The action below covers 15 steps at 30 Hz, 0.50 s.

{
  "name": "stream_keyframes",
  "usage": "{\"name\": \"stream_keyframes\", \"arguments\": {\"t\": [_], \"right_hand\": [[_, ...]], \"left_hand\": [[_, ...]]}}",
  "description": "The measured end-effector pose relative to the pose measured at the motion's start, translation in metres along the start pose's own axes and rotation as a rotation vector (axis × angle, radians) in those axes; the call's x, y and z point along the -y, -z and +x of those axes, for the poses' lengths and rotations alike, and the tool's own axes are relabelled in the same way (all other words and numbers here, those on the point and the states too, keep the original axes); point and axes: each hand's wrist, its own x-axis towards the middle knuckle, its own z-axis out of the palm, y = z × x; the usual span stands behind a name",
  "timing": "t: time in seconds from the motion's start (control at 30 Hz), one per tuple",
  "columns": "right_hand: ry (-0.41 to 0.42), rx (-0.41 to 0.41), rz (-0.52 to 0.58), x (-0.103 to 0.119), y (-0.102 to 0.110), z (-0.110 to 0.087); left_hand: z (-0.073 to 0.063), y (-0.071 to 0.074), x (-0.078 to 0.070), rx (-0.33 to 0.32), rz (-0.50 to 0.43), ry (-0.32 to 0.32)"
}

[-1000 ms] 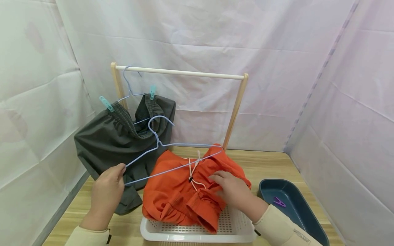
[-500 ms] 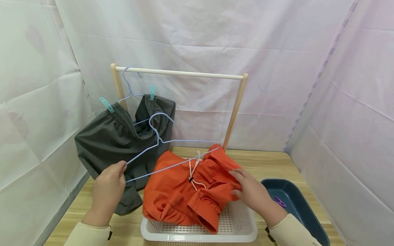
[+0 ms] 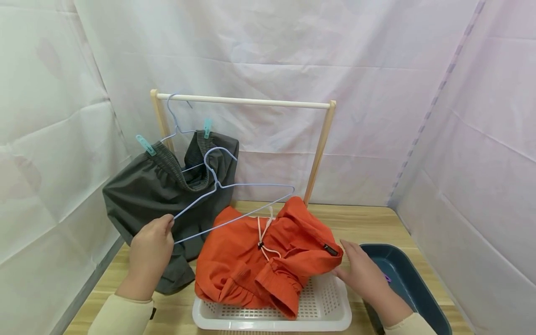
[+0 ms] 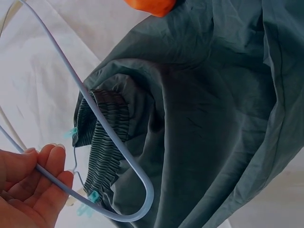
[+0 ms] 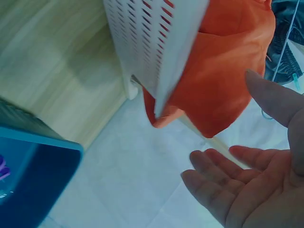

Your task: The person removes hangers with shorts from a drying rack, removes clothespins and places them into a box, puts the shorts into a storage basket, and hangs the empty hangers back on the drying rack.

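Note:
My left hand [image 3: 150, 253] pinches the lower left corner of a light blue clothes hanger [image 3: 217, 184], its hook pointing up. In the left wrist view the hanger's bent wire [image 4: 114, 136] crosses in front of dark green elastic-waist shorts [image 4: 204, 114]. Orange drawstring shorts [image 3: 234, 246] lie bunched in a white perforated basket [image 3: 272, 324], under the hanger's far arm. Just right of their waistband, which shows a small black label [image 3: 330, 250], is my right hand [image 3: 366, 274]. In the right wrist view its fingers [image 5: 209, 190] are spread and hold nothing.
A wooden rack [image 3: 251, 101] stands behind. On it the dark green shorts hang from another blue hanger [image 3: 176, 123], with two teal clothespins [image 3: 145, 144]. A dark blue tray [image 3: 412, 284] with a purple clothespin [image 5: 4, 168] sits at right. White cloth walls enclose the table.
My right hand has moved right, drawing the orange waistband outward, and has let go; the label now shows. My left hand has raised the hanger slightly, its right end shifting left.

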Motion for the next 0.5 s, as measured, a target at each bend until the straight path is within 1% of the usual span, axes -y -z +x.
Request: {"name": "stream_keyframes", "arguments": {"t": [0.1, 0.17, 0.23, 0.37, 0.5], "right_hand": [[-0.083, 0.057, 0.008, -0.006, -0.001, -0.003], [-0.117, 0.084, 0.011, -0.01, -0.003, -0.006], [-0.139, 0.104, 0.016, -0.014, -0.004, -0.008], [-0.157, 0.144, 0.035, -0.021, -0.009, -0.01], [-0.192, 0.208, 0.075, -0.025, -0.017, -0.01]], "left_hand": [[0.002, -0.001, -0.001, 0.005, 0.004, -0.001], [0.004, -0.002, -0.002, 0.007, 0.004, -0.002], [0.005, -0.002, -0.003, 0.015, 0.001, 0.001], [0.01, -0.003, -0.007, 0.034, -0.002, 0.013], [0.015, -0.006, -0.009, 0.042, -0.003, 0.013]]}}
